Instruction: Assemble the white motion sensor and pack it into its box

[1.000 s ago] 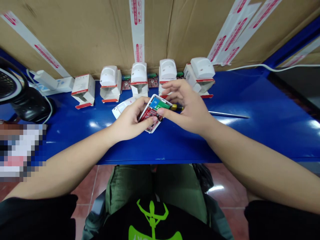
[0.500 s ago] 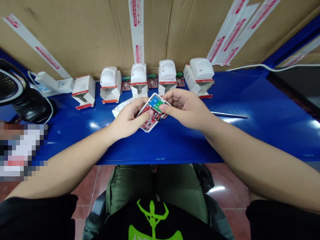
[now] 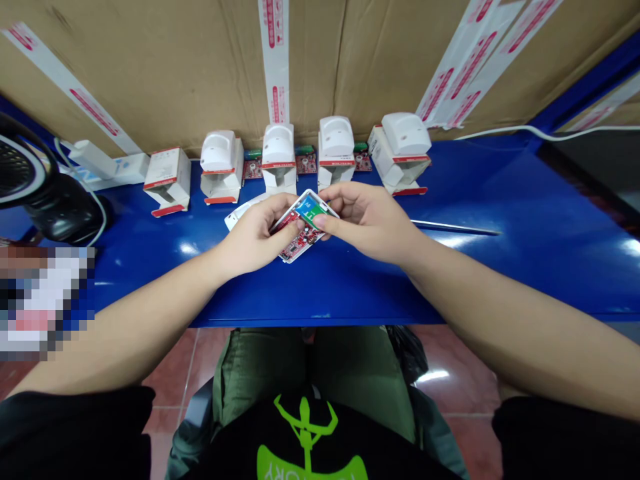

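Pinching a white plastic housing (image 3: 315, 195) between both hands, just above the blue metal workbench (image 3: 500, 280); it sits tilted, near the middle of the bench's front half, and a red circuit board (image 3: 300, 248) lies inside it, with a blue-and-green component (image 3: 310, 212) at its far end; the left hand (image 3: 255, 239) is mostly closed, its fingers curled behind the housing's left side and its thumb pressing on the board; the right hand (image 3: 367, 221) is also mostly closed, gripping the housing's right end between thumb and curled fingers; the two hands nearly meet over it; a separate white plastic cover (image 3: 245, 213) lies on the bench just behind the left hand; farther back stands a row of four white sensor units (image 3: 277, 143), each propped on an open white carton (image 3: 167, 181); small red circuit boards (image 3: 306, 164) sit between them; a thin metal rod (image 3: 455, 228) lies to the right of the right hand; taped cardboard (image 3: 150, 67) forms the backdrop.
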Demonstrator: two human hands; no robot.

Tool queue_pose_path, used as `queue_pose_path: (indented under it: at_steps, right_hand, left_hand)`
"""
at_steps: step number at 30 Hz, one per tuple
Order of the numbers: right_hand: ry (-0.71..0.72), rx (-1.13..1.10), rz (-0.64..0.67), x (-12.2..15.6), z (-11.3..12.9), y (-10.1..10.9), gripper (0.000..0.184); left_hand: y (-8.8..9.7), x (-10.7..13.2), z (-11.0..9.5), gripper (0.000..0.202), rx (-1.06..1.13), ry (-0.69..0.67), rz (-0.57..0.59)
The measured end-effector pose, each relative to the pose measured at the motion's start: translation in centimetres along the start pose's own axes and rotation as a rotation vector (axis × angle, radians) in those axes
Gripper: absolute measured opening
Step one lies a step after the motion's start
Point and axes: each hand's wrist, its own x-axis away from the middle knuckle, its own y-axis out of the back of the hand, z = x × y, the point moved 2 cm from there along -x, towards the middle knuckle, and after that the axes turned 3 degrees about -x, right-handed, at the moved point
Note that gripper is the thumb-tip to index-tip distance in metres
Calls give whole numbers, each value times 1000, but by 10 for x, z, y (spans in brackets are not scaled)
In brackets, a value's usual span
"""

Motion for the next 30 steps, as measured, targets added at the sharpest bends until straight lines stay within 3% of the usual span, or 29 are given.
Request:
queue_pose_path:
  at_steps: [11,20,23,26,28,30]
  right_hand:
    - [20,30,-19,0,-2,2,40]
    - [-1,54,-11,2,-4,2,36]
    - [15,46,46,1,-5,4,38]
    - [51,49,196,1,1,8,47]
    - [35,47,287,2,6,13,43]
    - [-19,30,318,3,12,20,34]
  left_hand:
    - [2,1,3,49,100,22,45]
    - [2,2,2,44,65,43,42]
    - [1,2,0,42,67,25,68]
    - [1,3,-5,52,93,4,167]
    - [5,4,-8,64,84,27,229]
    - [17,5,-11,68,-2,18,187]
